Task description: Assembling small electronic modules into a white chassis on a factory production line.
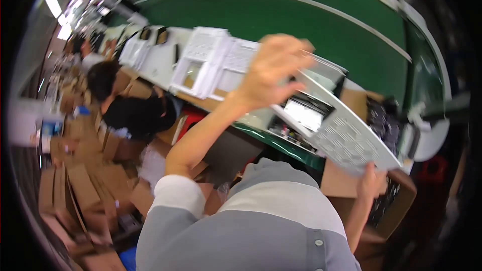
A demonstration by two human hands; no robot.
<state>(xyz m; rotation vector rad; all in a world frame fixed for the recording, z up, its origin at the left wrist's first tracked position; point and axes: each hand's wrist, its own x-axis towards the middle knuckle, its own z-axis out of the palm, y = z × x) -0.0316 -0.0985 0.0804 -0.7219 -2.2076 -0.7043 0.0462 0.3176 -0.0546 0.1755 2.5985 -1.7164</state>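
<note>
A white panel [351, 143] with rows of cut slots and a rectangular opening is tilted up in front of me, to the right. My left hand [276, 73], blurred, is at its far left end, with thumb and fingers around the corner. The fingertips there are smeared. My right hand [370, 183] grips the near right end from below. Through and beside the panel a box-like device [286, 133] with dark inner parts and a bright rectangular face shows on the bench edge.
Several white panels and frames [201, 62] lie on the green bench [281, 15] to the left. A person in black [138, 115] sits at left. Cardboard boxes [83, 185] crowd the floor. At right are black-wrapped items [384, 120] and an open carton [396, 206].
</note>
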